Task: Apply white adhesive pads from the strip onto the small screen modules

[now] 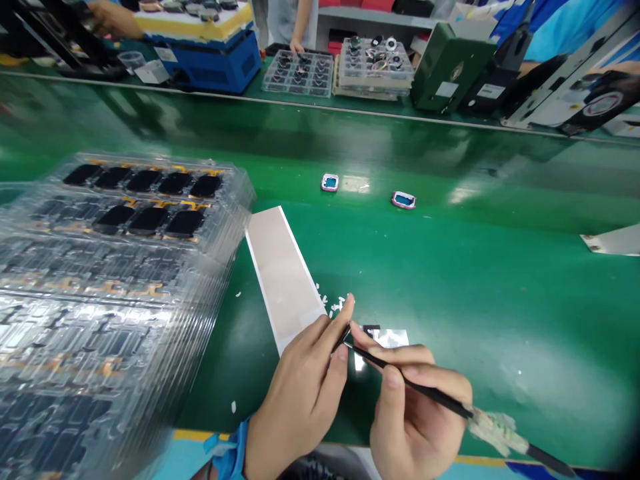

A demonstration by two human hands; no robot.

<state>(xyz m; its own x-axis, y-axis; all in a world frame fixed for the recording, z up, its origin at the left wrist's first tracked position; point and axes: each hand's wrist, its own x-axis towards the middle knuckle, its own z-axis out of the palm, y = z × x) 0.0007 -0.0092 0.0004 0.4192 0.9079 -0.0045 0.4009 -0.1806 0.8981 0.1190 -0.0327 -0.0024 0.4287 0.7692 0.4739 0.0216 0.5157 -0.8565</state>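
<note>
My left hand [305,393] is low in the middle, thumb and forefinger pinched on a small dark part [373,331] that is mostly hidden under the fingers. My right hand [415,413] is beside it, closed on thin black tweezers [425,390] whose tips meet the left fingertips. A shiny film piece [393,338] lies just beyond the fingers. A long white paper strip [283,277] with small white scraps [335,305] near it lies to the left of the hands.
Stacked clear trays [100,280] of black screens fill the left. Two pink-framed parts [330,182] [403,200] lie on the green belt [475,280]. Across it are a blue machine [210,57], part trays [300,72], a green box [445,67] and other people's hands.
</note>
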